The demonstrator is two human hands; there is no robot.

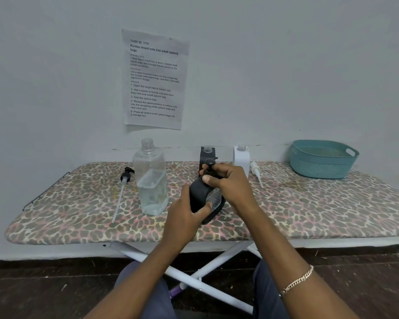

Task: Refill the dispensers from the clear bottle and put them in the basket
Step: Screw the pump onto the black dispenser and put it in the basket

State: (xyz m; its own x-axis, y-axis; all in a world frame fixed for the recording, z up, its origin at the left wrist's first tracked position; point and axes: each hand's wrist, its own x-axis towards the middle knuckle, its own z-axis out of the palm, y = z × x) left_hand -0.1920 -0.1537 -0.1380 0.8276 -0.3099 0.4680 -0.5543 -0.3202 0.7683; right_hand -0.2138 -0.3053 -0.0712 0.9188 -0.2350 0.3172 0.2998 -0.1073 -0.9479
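Left hand (184, 217) wraps the black dispenser (199, 196) mid-board, its long axis tipped away toward the wall. Right hand (230, 180) pinches the pump head (209, 162) at the far end. The basket (320, 166) sits well off right, nearer the right hand.

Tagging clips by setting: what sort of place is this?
Probably a makeshift recording station in a plain room: a leopard-print ironing board serves as table, a printed task sheet hangs on the bare wall.
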